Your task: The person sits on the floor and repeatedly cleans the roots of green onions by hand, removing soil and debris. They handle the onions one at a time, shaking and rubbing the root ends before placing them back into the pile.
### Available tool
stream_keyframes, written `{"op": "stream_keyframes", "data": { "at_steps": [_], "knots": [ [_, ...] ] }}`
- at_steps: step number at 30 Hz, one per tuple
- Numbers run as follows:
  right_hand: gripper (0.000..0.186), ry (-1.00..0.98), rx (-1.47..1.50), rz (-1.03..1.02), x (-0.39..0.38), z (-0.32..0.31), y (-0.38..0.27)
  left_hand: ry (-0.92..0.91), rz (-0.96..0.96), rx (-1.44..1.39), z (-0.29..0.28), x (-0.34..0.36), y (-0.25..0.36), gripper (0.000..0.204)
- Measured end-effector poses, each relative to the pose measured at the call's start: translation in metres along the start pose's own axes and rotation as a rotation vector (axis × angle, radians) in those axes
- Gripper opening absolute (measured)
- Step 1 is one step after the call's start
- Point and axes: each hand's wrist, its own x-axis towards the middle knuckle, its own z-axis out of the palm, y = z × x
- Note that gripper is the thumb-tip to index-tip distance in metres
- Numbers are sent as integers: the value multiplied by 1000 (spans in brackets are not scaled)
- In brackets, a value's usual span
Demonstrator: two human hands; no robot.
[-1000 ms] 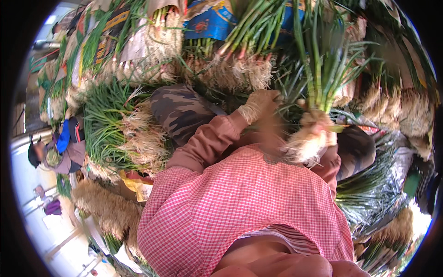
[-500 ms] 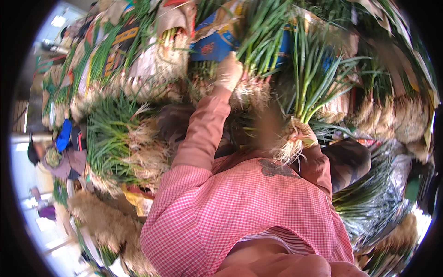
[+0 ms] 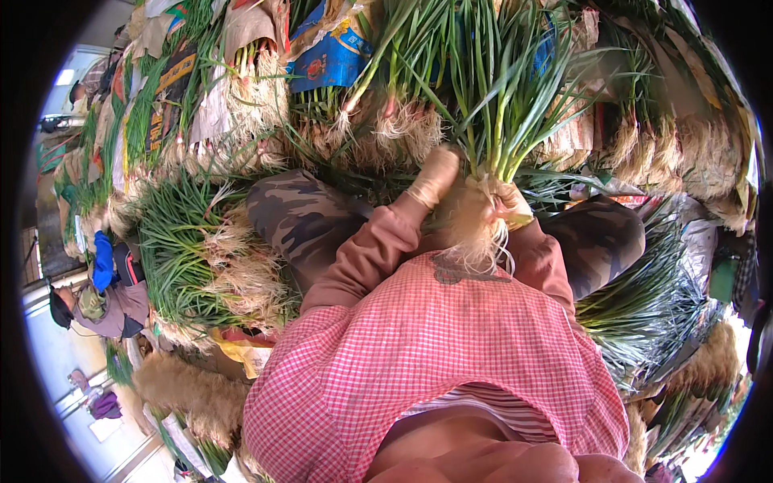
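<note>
My right hand, in a pale glove, is closed around a bunch of green onions in front of my chest. Their long green leaves point away from me, and the stringy pale roots hang toward my apron. Just left of the bunch is my left hand, gloved too, with its fingers curled in. Whatever it may hold is hidden behind the hand. Beyond it, loose green onions lie with their roots toward me.
Rows of green onion bundles line the far side, some in paper or a blue printed wrapper. A root-heavy pile lies left of my camouflage-clad knee. More green onions in clear plastic are at right. Another person sits far left.
My left hand has come back from the far onions, moving right and toward me, to beside the bunch. The bunch in my right hand has shifted slightly left, and the whole view has shifted.
</note>
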Motion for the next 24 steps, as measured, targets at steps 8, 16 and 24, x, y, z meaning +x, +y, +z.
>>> {"op": "stream_keyframes", "data": {
  "at_steps": [8, 16, 24],
  "knots": [
    [21, -454, 329, -131, -23, 45, -17, -266, 198, -246, -4, -6, 13, 30],
    [16, -348, 609, -177, -17, 37, -48, -676, 93, 37, 10, -26, 44, 48],
    [14, -175, 619, -124, 10, 6, -48, -1042, -113, -462, -14, -85, 71, 45]
  ]
}}
